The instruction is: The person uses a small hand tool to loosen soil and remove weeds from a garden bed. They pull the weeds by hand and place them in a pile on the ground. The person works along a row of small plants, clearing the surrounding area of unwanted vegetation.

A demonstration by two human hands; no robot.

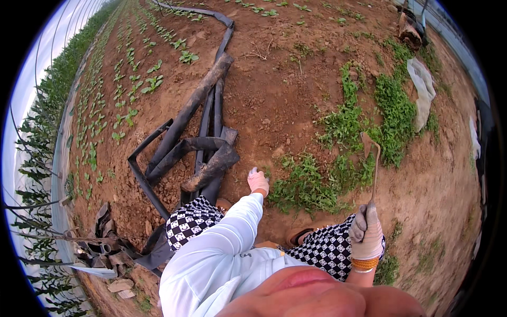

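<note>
**Hoe held over weeds in a greenhouse field**

Looking down from head height, we see checkered trousers (193,222) at the bottom of the view, over bare brown soil (274,95). Our right hand (365,232), in a pale glove, is closed around the thin handle of a small hoe (373,158). The hoe points up and away from us, its blade hovering at the edge of a patch of green weeds (306,185). Our left hand (258,181), also gloved, reaches forward in a long white sleeve (222,243). It hangs just beside the weeds with its fingers loosely curled, gripping nothing we can make out.

Left of that hand, flat black hoses (203,142) lie tangled on the ground and run away from us. Farther left, rows of small green seedlings (132,84) stretch into the distance. To the far right, beyond more weeds, lies a crumpled white sheet (422,90).
</note>
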